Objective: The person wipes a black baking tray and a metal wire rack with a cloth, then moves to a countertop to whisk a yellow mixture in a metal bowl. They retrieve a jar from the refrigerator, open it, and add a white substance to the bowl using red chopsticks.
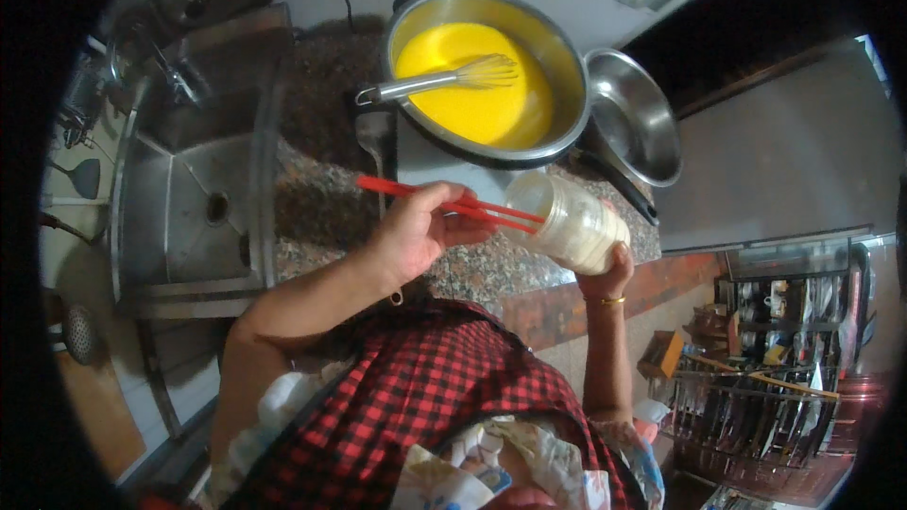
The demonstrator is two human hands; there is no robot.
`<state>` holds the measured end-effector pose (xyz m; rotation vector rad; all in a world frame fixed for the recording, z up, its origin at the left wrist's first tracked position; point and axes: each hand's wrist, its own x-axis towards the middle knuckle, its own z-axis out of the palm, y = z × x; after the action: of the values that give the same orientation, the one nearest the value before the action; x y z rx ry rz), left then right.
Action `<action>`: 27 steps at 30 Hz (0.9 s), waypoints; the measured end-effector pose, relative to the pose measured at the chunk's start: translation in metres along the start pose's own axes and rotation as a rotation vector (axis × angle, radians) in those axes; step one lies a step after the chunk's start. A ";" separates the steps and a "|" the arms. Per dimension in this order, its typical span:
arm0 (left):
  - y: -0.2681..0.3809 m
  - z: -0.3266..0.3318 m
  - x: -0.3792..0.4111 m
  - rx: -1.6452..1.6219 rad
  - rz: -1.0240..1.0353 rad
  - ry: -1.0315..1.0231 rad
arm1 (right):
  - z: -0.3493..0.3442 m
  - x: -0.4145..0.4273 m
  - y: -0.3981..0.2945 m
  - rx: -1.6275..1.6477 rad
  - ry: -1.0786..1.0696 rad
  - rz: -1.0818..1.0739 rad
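Note:
My left hand (pixel 418 230) holds a pair of red chopsticks (pixel 460 205), palm turned up. Their tips reach the open end of a clear jar (pixel 574 227) with cream-coloured contents; whether they touch the contents is unclear. The jar lies tilted in my right hand (pixel 613 262), which grips it near its base, its mouth towards the upper left. Beyond both hands stands a large steel pot (pixel 577 113) of bright yellow liquid (pixel 453 113). A wire whisk (pixel 432 85) rests in the pot, its handle across the left rim.
A steel frying pan (pixel 631 113) leans to the pot's right. A metal fork-like utensil (pixel 373 134) lies left of the pot on the speckled stone counter (pixel 319 205). At the left is a steel sink (pixel 205 177) with a tap (pixel 181 78). A dish rack (pixel 765 368) stands at the right.

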<state>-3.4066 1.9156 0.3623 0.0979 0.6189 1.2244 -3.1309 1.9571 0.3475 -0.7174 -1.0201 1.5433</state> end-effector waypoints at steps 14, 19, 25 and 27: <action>0.010 -0.013 0.013 0.157 0.130 -0.088 | 0.001 -0.002 0.012 0.065 0.118 -0.016; 0.018 -0.008 0.018 0.214 0.181 -0.111 | -0.012 0.000 0.006 0.033 0.052 0.003; 0.013 -0.007 0.034 0.127 0.162 -0.105 | -0.024 0.012 0.011 0.157 0.179 0.100; 0.012 -0.001 0.036 0.123 0.173 -0.085 | -0.018 0.014 0.014 0.103 0.167 0.090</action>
<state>-3.4102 1.9517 0.3520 0.3106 0.6211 1.3408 -3.1249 1.9742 0.3281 -0.8148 -0.7884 1.5721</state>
